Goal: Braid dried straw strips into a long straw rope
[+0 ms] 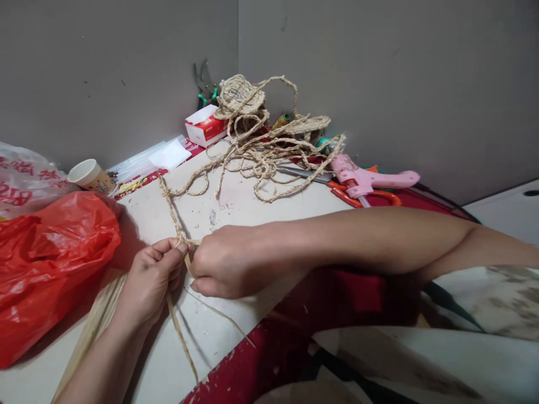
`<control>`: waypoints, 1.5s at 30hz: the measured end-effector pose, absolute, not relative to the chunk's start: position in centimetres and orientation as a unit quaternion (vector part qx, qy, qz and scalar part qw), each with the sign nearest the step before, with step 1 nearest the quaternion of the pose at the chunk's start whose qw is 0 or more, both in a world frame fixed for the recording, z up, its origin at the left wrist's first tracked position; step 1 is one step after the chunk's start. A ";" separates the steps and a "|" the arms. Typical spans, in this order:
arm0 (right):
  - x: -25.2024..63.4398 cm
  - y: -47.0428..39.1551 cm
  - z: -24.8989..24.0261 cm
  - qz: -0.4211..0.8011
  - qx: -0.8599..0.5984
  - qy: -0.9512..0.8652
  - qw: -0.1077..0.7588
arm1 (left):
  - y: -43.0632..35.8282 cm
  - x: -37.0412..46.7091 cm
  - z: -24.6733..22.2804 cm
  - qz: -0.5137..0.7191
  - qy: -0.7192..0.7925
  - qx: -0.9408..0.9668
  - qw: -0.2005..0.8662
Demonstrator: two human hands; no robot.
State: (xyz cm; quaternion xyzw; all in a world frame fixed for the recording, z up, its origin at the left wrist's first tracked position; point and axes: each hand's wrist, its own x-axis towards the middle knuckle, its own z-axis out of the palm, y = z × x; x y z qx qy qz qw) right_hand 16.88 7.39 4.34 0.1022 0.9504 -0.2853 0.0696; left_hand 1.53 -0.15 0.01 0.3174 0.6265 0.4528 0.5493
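Observation:
A braided straw cord (170, 205) runs from a tangled pile of cord (263, 140) at the back of the table down to my hands. My left hand (151, 278) pinches the cord's end between thumb and fingers. My right hand (229, 261) is closed on the same spot from the right, touching the left hand. Loose straw strands (182, 336) hang below the hands toward the table's front edge.
A red plastic bag (50, 264) lies at the left, with a white printed bag (25, 179) and a paper cup (90, 175) behind it. A pink glue gun (370, 179), orange-handled scissors (362, 197), a red-and-white box (206, 126) and pliers (205, 87) sit near the grey walls. A straw bundle (99, 320) lies under my left forearm.

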 end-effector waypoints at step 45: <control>14.6 9.2 0.2 -0.772 0.287 0.566 -0.039 | -1.9 0.7 2.2 0.216 0.703 0.573 0.363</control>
